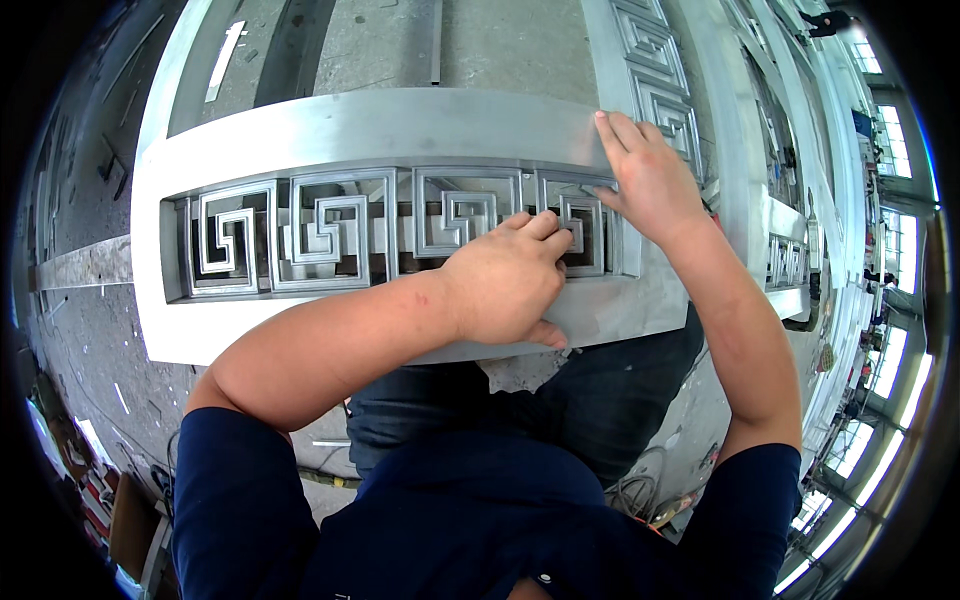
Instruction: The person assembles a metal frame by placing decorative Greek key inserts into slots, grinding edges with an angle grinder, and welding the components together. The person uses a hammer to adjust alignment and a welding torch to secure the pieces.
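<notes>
A silvery metal frame (385, 125) lies across in front of me, its long opening filled with a row of square-spiral fretwork pieces (340, 215). My left hand (515, 280) reaches over the near rail. Its bent fingers hook onto the fretwork at the right end, while the thumb hangs down by the rail's near edge. At the right corner rests my right hand (650, 180), fingers laid along the far rail and thumb spread toward the opening's edge. The undersides of both hands are hidden.
More long metal frame members (615, 55) with matching fretwork (665, 110) extend away at the far right. A second fretted frame (788, 258) stands further right. Metal scraps (225, 60) lie on the concrete floor. Cables (635, 495) are coiled beside my legs.
</notes>
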